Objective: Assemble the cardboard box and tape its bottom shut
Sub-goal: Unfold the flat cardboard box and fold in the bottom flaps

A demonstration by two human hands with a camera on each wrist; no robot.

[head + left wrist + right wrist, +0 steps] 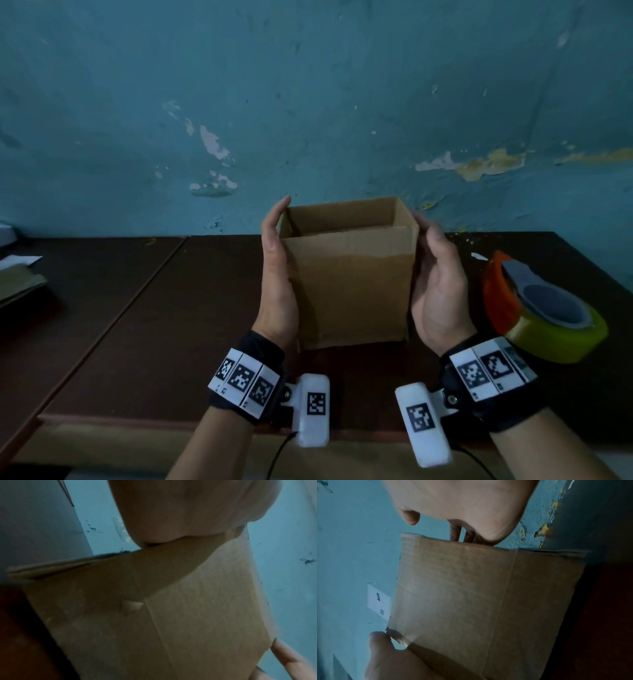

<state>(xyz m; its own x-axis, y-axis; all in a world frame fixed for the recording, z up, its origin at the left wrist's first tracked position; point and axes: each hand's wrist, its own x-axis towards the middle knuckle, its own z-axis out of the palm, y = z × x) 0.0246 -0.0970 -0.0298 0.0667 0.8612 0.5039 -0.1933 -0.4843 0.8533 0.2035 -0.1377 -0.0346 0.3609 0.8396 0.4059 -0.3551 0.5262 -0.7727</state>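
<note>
My left hand [275, 274] lies flat against the left wall of the cardboard box [349, 274], fingers straight and pointing up past the rim — pressing, not curled round anything. My right hand [440, 284] mirrors it on the right wall, fingers relaxed and extended along the cardboard; in the right wrist view its fingertips [467, 535] reach the box's far edge. The box stands upright on the dark counter [171, 308], open top facing me, squeezed between both palms. Just right of the right hand sits a tape dispenser [541, 305], orange with a grey handle and a yellowish roll. Some papers [17, 274] lie at the counter's far left. Behind — a blue wall [308, 102] with peeling paint.
</note>
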